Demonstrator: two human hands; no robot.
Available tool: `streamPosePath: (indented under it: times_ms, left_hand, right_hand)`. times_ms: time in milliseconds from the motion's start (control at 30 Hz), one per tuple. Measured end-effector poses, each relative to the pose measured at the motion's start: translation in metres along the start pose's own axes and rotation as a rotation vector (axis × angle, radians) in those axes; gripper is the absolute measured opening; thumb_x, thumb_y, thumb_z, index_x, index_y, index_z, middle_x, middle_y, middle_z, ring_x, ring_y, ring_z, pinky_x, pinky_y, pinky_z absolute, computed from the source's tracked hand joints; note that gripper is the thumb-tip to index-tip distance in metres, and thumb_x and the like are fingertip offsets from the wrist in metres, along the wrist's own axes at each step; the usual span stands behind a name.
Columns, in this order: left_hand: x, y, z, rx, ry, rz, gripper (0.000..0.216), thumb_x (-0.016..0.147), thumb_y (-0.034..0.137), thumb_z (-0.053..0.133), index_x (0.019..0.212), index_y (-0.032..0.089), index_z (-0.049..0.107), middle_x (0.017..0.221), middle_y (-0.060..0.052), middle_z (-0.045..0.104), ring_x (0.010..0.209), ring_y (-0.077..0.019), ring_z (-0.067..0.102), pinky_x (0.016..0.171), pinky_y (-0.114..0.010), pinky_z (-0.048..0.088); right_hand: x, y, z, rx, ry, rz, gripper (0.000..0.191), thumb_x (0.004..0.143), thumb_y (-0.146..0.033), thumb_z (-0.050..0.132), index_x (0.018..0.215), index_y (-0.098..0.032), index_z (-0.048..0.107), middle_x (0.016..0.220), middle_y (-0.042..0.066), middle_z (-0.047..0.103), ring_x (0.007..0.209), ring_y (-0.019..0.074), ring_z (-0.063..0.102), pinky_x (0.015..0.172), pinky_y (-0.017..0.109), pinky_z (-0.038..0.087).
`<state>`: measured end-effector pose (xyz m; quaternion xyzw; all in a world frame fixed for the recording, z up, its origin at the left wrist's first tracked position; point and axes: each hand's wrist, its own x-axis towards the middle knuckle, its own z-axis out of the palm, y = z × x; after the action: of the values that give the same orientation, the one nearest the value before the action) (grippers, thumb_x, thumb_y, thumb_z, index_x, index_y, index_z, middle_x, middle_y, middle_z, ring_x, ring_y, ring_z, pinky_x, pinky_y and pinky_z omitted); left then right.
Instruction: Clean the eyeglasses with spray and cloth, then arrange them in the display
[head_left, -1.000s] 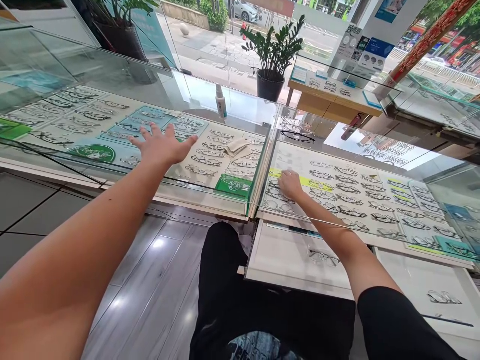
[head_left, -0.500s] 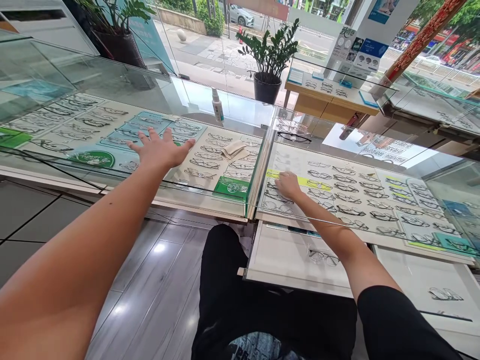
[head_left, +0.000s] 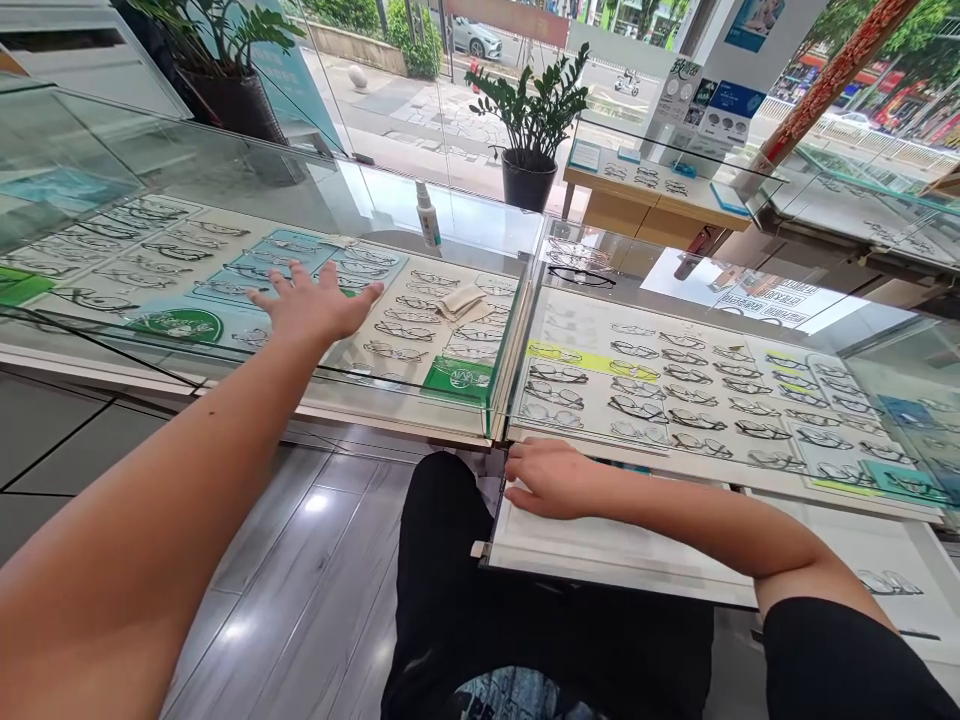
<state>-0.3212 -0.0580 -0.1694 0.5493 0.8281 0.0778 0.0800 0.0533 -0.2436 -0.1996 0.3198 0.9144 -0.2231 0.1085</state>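
Note:
My left hand (head_left: 315, 305) is open, fingers spread on the glass top of the left display case (head_left: 97, 365). Beneath the glass lie rows of eyeglasses (head_left: 397, 350). My right hand (head_left: 551, 478) is above the front left part of a pulled-out drawer (head_left: 600, 550), close to the front edge of the right display case (head_left: 637, 450). Its fingers bend down toward that edge with the thumb apart, and nothing shows in them; whether the fingertips touch the edge I cannot tell. My right forearm crosses over the drawer and hides part of its inside.
On the glass stand a white spray bottle (head_left: 427, 215) and a folded beige cloth (head_left: 461, 302). A pair of black-framed glasses (head_left: 581, 276) lies at the back of the right case. A second drawer (head_left: 832, 530) is pulled out at right. A potted plant (head_left: 529, 180) stands behind.
My right hand has come back toward me from the glass of the right case, down to its front edge above the drawer. My left hand stays spread on the glass.

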Motion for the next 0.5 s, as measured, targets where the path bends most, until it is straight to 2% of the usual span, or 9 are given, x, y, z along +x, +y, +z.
streamPosePath:
  times_ms: [100,133,200,267,333,400,500]
  left_hand:
    - [0.001,0.001,0.0,0.012,-0.003,-0.01,0.123,0.1,0.097,0.02,0.19,0.012,0.022,0.197,-0.028,0.006,0.183,-0.0549,0.003,0.141,-0.083,0.003]
    - [0.001,0.001,0.001,0.016,-0.001,-0.012,0.124,0.099,0.097,0.019,0.19,0.013,0.023,0.197,-0.028,0.006,0.183,-0.0549,0.004,0.141,-0.083,0.003]
    - [0.003,0.001,0.002,0.019,0.002,-0.015,0.125,0.099,0.098,0.019,0.19,0.013,0.023,0.197,-0.028,0.007,0.183,-0.0555,0.004,0.141,-0.084,0.001]
    - [0.004,0.001,0.002,0.018,0.003,-0.015,0.126,0.098,0.099,0.018,0.19,0.013,0.022,0.197,-0.028,0.006,0.183,-0.0556,0.003,0.141,-0.083,0.001]
    - [0.004,0.0,0.002,0.018,0.006,-0.011,0.125,0.099,0.098,0.017,0.19,0.012,0.022,0.197,-0.028,0.006,0.183,-0.0551,0.002,0.141,-0.083,0.0]
    - [0.003,0.0,0.002,0.017,0.005,-0.006,0.125,0.099,0.098,0.018,0.19,0.012,0.021,0.197,-0.028,0.006,0.183,-0.0554,0.002,0.141,-0.083,0.002]
    - [0.002,-0.001,0.002,0.011,0.009,-0.003,0.124,0.1,0.097,0.02,0.19,0.012,0.021,0.197,-0.029,0.005,0.182,-0.0564,0.003,0.14,-0.083,0.006]
  right_hand:
    - [-0.03,-0.024,-0.038,0.057,-0.033,-0.114,0.032,0.117,-0.042,0.059,0.109,-0.021,0.082,0.113,0.012,0.084,0.098,0.0257,0.075,0.081,0.04,0.053]
    - [-0.036,-0.023,-0.055,0.081,0.002,-0.131,0.032,0.118,-0.042,0.058,0.108,-0.022,0.081,0.112,0.01,0.084,0.098,0.0251,0.074,0.08,0.039,0.052]
    - [-0.039,-0.002,-0.089,0.06,0.173,-0.037,0.033,0.119,-0.039,0.054,0.11,-0.023,0.081,0.107,0.009,0.082,0.097,0.0256,0.072,0.084,0.04,0.051]
    - [-0.031,0.042,-0.122,-0.058,0.43,0.132,0.034,0.119,-0.035,0.051,0.115,-0.021,0.082,0.113,0.012,0.08,0.109,0.0309,0.07,0.095,0.046,0.053]
    - [-0.016,0.103,-0.15,-0.194,0.621,0.271,0.036,0.118,-0.036,0.052,0.115,-0.019,0.084,0.123,0.016,0.079,0.12,0.0371,0.066,0.106,0.056,0.052]
    - [0.002,0.167,-0.17,-0.273,0.717,0.321,0.044,0.12,-0.043,0.05,0.117,-0.02,0.087,0.132,0.017,0.079,0.127,0.0404,0.063,0.113,0.063,0.05]
    - [0.028,0.241,-0.187,-0.326,0.712,0.336,0.047,0.119,-0.049,0.052,0.121,-0.02,0.089,0.146,0.016,0.078,0.141,0.0423,0.057,0.12,0.069,0.046]
